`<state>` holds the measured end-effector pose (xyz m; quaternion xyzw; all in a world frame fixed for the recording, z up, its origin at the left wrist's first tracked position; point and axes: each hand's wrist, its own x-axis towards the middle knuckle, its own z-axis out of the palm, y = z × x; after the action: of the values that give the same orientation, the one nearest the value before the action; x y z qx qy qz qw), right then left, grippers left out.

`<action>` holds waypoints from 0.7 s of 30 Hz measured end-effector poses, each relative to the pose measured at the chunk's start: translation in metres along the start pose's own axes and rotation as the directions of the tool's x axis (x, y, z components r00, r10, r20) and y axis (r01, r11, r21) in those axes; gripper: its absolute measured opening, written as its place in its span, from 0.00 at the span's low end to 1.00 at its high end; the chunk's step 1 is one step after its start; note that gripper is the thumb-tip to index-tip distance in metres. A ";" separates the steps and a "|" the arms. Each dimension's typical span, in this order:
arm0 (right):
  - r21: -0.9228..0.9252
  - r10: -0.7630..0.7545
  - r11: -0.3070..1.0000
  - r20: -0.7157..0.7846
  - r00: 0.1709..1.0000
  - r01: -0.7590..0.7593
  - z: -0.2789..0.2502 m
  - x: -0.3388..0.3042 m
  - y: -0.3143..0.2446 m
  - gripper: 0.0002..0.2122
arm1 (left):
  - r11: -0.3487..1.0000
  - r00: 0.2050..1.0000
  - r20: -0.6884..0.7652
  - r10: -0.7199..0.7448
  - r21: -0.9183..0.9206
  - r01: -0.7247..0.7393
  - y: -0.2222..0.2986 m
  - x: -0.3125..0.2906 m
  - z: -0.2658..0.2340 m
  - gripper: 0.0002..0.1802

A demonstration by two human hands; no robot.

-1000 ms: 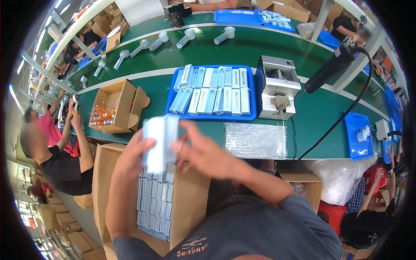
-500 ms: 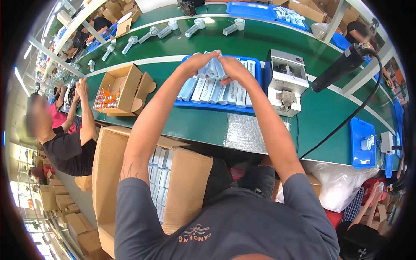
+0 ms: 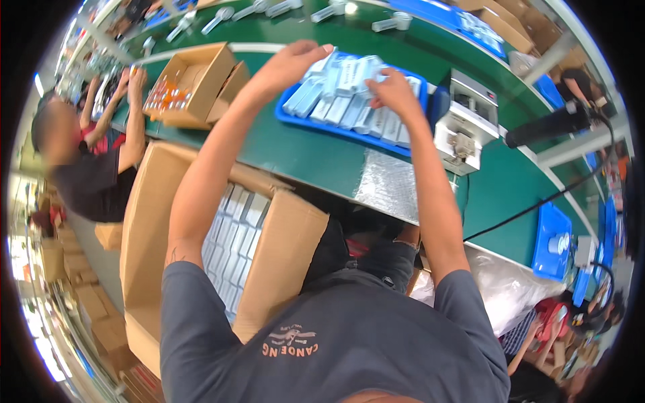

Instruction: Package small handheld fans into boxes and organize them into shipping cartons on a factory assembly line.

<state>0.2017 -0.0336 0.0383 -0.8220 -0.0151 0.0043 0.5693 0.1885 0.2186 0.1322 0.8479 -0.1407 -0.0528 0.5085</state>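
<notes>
Fingers (image 3: 316, 54) of the left hand (image 3: 289, 62) reach out long and nearly straight over the far-left edge of the blue plastic tray (image 3: 302, 121); those of the right hand (image 3: 400, 94) are bent, thumb apart, over the tray's right half. Whether either hand grips anything I cannot tell, since the undersides are hidden.

Nearest the body, on the near-left side of the tray, stands an open brown cardboard carton (image 3: 289, 248) packed with upright rows of pale-blue and white pieces (image 3: 235, 228). Just on the near side of the tray, a clear bubble-wrap sheet (image 3: 386, 185) lies on the green-topped table (image 3: 289, 151).

Inside the tray lie long, box-shaped, pale-blue and white plastic casings (image 3: 339, 107), some leaning over others. They look light, stiff and smooth, probably a little slippery and liable to scuff or crack if dropped; the long side walls seem the best hold, with several squeezed together between two hands. The upper casings sit between the two sets of fingers, close to both; the front row lies on the near side of them.

Right of the tray stands a silver-white bench machine (image 3: 463, 121); left of it, an open brown cardboard box (image 3: 218, 74) holds orange-and-silver parts (image 3: 168, 94). Beyond the tray are pale round-headed handles (image 3: 329, 12).
</notes>
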 end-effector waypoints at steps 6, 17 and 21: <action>-0.044 0.058 0.997 -0.048 0.997 -0.060 -0.040 -0.008 0.015 0.28 | 0.958 0.917 0.390 0.084 -0.284 0.033 -0.022 -0.162 -0.116 0.25; -0.054 -0.244 0.969 -0.108 0.964 0.239 -0.003 -0.128 -0.022 0.18 | 0.627 0.881 -0.292 -0.373 0.620 0.471 -0.285 -0.297 0.012 0.61; -0.098 -0.249 0.965 -0.042 0.968 0.244 0.012 -0.175 -0.012 0.18 | 0.529 0.862 -0.363 -0.354 0.682 0.504 -0.298 -0.297 0.044 0.72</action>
<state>0.0258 -0.0234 0.0436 -0.8389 -0.1022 -0.0896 0.5271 -0.0507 0.4002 -0.1664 0.9894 0.1105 -0.0360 0.0876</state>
